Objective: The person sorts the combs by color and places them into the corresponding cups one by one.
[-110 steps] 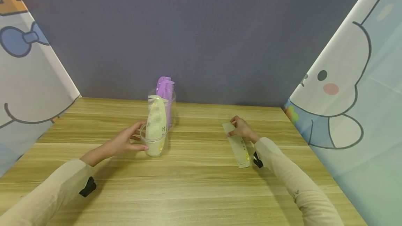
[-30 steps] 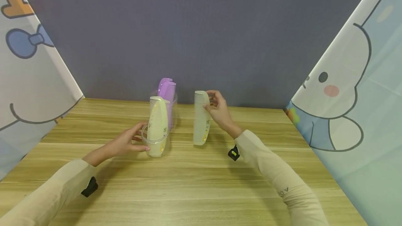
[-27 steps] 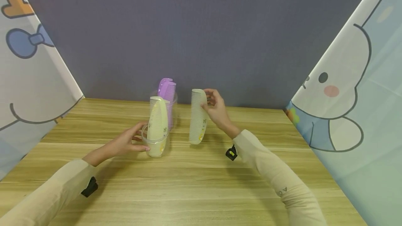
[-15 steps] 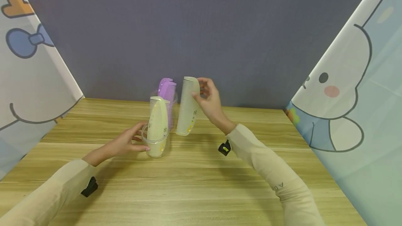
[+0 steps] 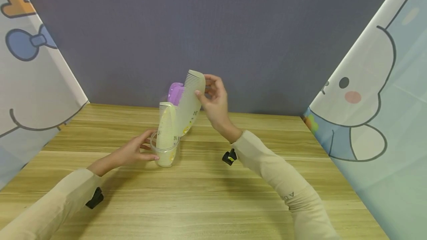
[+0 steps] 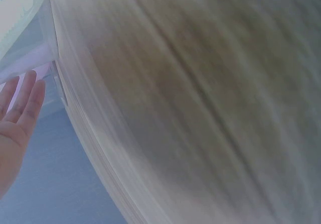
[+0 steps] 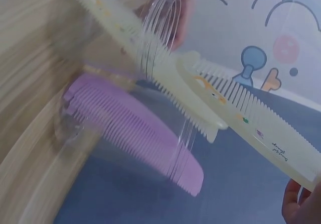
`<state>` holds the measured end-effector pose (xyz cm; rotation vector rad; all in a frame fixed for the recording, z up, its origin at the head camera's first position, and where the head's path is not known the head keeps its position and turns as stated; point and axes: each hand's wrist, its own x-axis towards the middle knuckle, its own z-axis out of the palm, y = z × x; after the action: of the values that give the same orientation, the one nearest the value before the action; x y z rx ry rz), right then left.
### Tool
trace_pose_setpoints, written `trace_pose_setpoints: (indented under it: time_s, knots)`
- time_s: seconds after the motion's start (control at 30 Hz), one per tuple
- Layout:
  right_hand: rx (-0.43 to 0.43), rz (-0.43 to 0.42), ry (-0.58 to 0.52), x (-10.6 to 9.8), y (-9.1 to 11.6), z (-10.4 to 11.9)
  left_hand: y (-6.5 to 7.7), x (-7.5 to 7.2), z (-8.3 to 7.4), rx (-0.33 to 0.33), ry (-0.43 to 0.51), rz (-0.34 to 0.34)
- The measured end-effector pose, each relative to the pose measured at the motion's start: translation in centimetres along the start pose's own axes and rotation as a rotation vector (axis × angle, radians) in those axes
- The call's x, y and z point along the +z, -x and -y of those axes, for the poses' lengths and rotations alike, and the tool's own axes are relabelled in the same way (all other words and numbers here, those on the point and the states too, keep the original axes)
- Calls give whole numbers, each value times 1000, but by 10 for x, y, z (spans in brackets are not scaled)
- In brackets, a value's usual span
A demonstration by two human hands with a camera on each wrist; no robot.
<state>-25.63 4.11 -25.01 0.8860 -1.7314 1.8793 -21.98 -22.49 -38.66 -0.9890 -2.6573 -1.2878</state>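
Note:
My right hand [image 5: 216, 99] pinches a pale yellow comb [image 5: 190, 103] near its upper end, raised and tilted. In the head view this comb overlaps the purple combs [image 5: 176, 92] in the rear clear cup [image 7: 125, 148]. My left hand [image 5: 136, 149] holds the front clear cup [image 5: 165, 155] at its left side, thumb in front and fingers behind. Pale yellow comb [image 5: 166, 125] stands upright in that front cup. Seen from the right wrist, the held comb's [image 7: 251, 123] lower end is near the top of the comb in the front cup [image 7: 160, 30].
Both cups stand on a wood-grain table [image 5: 186, 203], one behind the other. A dark grey panel [image 5: 213, 29] rises at the table's back edge. Cartoon-printed sheets [image 5: 360, 84] flank both sides. A black device [image 5: 229, 156] sits under the right wrist, another [image 5: 95, 197] under the left.
My right hand picked the pale yellow comb up off the table on the right, then carried it up and left toward the cups, tilting it. My left hand stays at the front cup.

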Motion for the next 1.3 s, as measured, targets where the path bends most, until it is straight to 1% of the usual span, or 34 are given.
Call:
trace_pose_setpoints:
  time_s: [0.23,0.47,0.6,0.7,0.83,0.9,1.0,1.07,1.23,1.3]
  knots:
    - [23,33,-29,15,6,-6,0,0,0,-9,3,7]
    - [57,76,-15,28,16,-16,0,0,1,-10,-2,4]
    - [95,102,-15,36,26,-10,0,0,1,1,-7,3]
    - [110,113,-12,40,32,-17,0,0,0,4,-9,1]
    - [132,128,-15,44,39,-37,0,0,0,4,-13,-4]
    - [156,131,-13,46,42,-38,0,0,1,4,-14,-5]
    - [194,134,-3,48,45,-38,0,0,2,-2,-15,-6]
    - [214,139,3,49,47,-33,0,0,2,0,-16,-7]
    - [221,165,27,48,50,-19,0,0,2,14,-18,-13]
    - [228,172,36,48,51,-17,0,1,1,16,-19,-16]
